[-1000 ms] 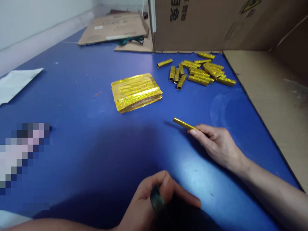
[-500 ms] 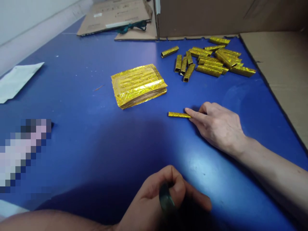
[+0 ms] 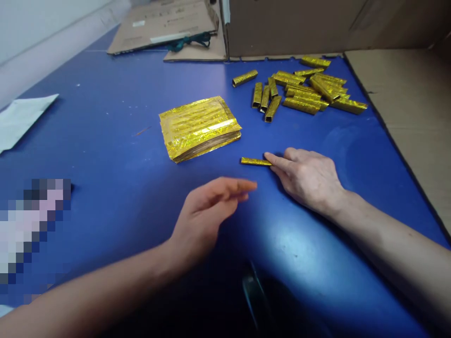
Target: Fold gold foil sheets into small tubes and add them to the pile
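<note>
My right hand point(image 3: 310, 178) rests on the blue table with its fingertips on one end of a narrow folded gold foil strip point(image 3: 255, 161). The strip lies flat and its other end points left. My left hand point(image 3: 207, 211) hovers left of and nearer than the strip, its fingers stretched out and slightly blurred, with nothing visible in them. Beyond the hands lies a stack of flat gold foil sheets point(image 3: 199, 124). Short folded gold foil tubes point(image 3: 301, 105) are piled farther back on the right, several with hollow ends showing.
Cardboard point(image 3: 289, 28) stands along the back, and more lies flat on the right point(image 3: 412, 103). A dark green ribbon point(image 3: 192, 41) lies by flattened cardboard point(image 3: 165, 21). Pale paper point(image 3: 26, 117) is at left, above a pixelated patch. A dark curved thing point(image 3: 254, 293) shows blurred at the bottom.
My left hand has moved up and forward from the bottom edge toward the strip, its curled fingers now straightened. My right hand stays on the strip; the view has shifted slightly.
</note>
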Demonstrator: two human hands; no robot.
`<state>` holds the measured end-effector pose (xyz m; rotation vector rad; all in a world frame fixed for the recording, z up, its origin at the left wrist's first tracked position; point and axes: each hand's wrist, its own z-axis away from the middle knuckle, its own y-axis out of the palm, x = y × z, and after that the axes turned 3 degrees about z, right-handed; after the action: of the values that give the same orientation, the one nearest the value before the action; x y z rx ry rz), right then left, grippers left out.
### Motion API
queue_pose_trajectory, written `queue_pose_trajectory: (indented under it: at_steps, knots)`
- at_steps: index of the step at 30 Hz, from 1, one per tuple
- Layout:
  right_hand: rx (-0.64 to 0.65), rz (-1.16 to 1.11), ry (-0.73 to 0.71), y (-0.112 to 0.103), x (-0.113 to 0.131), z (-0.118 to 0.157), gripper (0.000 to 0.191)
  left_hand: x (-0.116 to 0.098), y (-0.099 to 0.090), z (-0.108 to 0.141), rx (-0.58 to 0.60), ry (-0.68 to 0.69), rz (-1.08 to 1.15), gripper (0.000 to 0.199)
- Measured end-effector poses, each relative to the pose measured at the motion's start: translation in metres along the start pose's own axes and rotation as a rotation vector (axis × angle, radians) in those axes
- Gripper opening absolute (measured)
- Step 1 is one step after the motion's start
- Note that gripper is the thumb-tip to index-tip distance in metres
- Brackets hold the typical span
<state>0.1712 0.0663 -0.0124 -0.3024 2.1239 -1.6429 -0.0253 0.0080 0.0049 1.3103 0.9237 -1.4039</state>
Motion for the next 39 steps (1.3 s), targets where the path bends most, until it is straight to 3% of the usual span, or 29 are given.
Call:
queue_pose_trajectory:
  at_steps: [2, 3, 6, 10, 12, 15, 19, 26, 34, 39]
  knots:
    - [-0.003, -0.009, -0.005, 0.001, 0.0, -0.001, 0.034, 0.003, -0.001, -0.021, 0.066, 0.267, -0.479, 0.034]
    - [-0.004, -0.012, -0.008, 0.001, -0.001, -0.001, 0.034, 0.004, 0.0, -0.03, 0.145, 0.309, -0.702, 0.04]
    - [-0.004, -0.008, -0.009, 0.002, -0.001, -0.001, 0.034, 0.008, 0.007, -0.045, 0.266, 0.341, -1.169, 0.056]
    - [-0.014, -0.001, 0.041, 0.0, -0.001, -0.002, 0.036, 0.011, 0.014, -0.046, 0.291, 0.335, -1.442, 0.071]
    - [-0.059, -0.03, 0.054, -0.001, 0.001, -0.001, 0.037, 0.012, 0.016, -0.045, 0.289, 0.345, -1.498, 0.077]
    - [-0.118, -0.149, -0.063, -0.001, 0.008, 0.001, 0.04, 0.013, 0.016, -0.045, 0.294, 0.363, -1.534, 0.083]
    - [-0.058, -0.239, -0.188, 0.003, 0.017, 0.01, 0.048, 0.016, 0.015, -0.043, 0.295, 0.36, -1.545, 0.086]
    - [0.039, -0.146, -0.188, 0.002, 0.016, 0.023, 0.065, 0.016, 0.011, -0.04, 0.327, 0.371, -1.579, 0.088]
    - [0.027, -0.105, -0.109, -0.001, 0.01, 0.032, 0.061, 0.013, 0.006, -0.041, 0.311, 0.352, -1.615, 0.087]
    - [0.0, -0.157, -0.092, -0.004, 0.015, 0.023, 0.054, 0.014, 0.008, -0.043, 0.28, 0.37, -1.585, 0.089]
